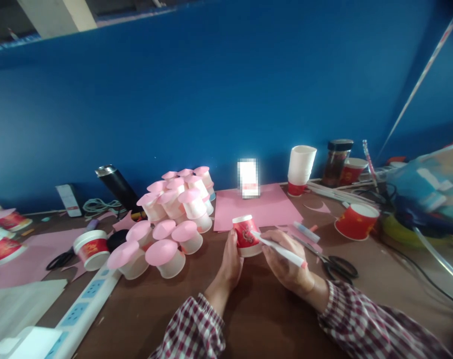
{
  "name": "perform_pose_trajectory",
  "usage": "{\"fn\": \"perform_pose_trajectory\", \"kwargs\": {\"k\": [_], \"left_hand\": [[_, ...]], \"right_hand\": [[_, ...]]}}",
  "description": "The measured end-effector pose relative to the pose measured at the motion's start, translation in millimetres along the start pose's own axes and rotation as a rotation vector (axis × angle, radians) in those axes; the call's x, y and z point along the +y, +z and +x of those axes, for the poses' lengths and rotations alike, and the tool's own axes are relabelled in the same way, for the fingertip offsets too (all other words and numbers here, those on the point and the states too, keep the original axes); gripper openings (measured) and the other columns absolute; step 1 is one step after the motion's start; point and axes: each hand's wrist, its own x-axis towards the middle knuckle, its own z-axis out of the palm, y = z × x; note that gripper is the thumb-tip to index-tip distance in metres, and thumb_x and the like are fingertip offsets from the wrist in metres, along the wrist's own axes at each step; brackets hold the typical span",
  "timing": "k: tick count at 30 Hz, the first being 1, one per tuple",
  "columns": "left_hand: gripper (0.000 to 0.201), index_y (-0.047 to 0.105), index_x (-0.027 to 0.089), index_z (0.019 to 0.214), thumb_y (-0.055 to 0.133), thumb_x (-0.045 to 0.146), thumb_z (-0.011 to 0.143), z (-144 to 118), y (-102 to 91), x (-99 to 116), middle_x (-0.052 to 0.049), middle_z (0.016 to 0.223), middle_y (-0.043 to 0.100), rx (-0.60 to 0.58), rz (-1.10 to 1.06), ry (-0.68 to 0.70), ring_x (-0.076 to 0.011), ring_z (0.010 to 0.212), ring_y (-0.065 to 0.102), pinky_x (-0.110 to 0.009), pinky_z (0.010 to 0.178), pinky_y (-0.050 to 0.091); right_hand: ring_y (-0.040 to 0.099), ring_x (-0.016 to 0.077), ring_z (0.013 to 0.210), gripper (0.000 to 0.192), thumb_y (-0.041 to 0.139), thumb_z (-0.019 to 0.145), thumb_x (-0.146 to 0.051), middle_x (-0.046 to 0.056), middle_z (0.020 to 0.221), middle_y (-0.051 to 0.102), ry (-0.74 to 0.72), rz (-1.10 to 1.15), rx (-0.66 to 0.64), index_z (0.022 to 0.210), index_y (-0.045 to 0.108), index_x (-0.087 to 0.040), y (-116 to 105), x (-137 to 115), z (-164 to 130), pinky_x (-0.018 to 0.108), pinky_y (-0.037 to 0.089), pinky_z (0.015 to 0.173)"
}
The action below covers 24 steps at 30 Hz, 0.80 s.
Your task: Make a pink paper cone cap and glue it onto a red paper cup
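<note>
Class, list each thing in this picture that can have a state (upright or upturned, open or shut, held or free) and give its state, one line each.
Red paper cup: upside down on the pink sheet's edge, held by the left hand.
White marker pen: in the right hand, tip at the cup.
Pink-topped white cups: inverted, piled together.
Black-handled scissors: lying free, apparently closed.
Dark-lidded glass jar: upright, lid on.
White cup stack: inverted, nested.

No legible text; red cup (246, 235) print unreadable.
</note>
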Motion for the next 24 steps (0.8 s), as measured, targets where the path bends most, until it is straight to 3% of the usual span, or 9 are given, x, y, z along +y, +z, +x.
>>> {"fn": "perform_pose_trajectory", "kwargs": {"k": [4,9,16,24], "left_hand": [[0.035,0.059,0.015,0.098,0.042,0.045,0.089,-3,0.6,4,-0.009,0.101,0.066,-0.03,0.002,0.028,-0.0229,0.098,0.06,-0.036,0.089,0.045],[0.04,0.061,0.016,0.107,0.046,0.048,0.087,-4,-5.9,0,-0.012,0.118,0.061,0.01,0.188,0.02,-0.0259,0.114,0.052,-0.036,0.097,0.04],[0.048,0.058,0.017,0.115,0.05,0.052,0.083,-3,-6.1,1,-0.013,0.131,0.053,0.025,0.214,-0.032,-0.0268,0.123,0.047,-0.036,0.1,0.038],[0.043,0.061,0.014,0.107,0.047,0.049,0.086,-6,4.5,13,-0.011,0.107,0.067,-0.085,0.128,-0.001,-0.0235,0.099,0.061,-0.035,0.09,0.045]], "right_hand": [[0.063,0.0165,0.071,0.011,0.051,0.085,-0.015,0.007,0.079,0.066,0.021,-0.039,0.012,0.092,0.059,-0.017,-1,-1,1,0.028,0.054,0.063],[0.065,0.0178,0.075,0.012,0.05,0.085,-0.013,0.008,0.082,0.067,-0.011,-0.082,0.005,0.091,0.059,-0.018,-4,-3,4,0.028,0.054,0.064],[0.064,0.0166,0.072,0.01,0.05,0.087,-0.018,0.006,0.081,0.065,0.022,-0.057,0.032,0.095,0.057,-0.018,0,2,0,0.028,0.054,0.064],[0.062,0.0161,0.067,0.009,0.048,0.089,-0.017,0.006,0.078,0.065,0.024,-0.038,0.042,0.092,0.057,-0.017,-3,0,4,0.028,0.053,0.06]]}}
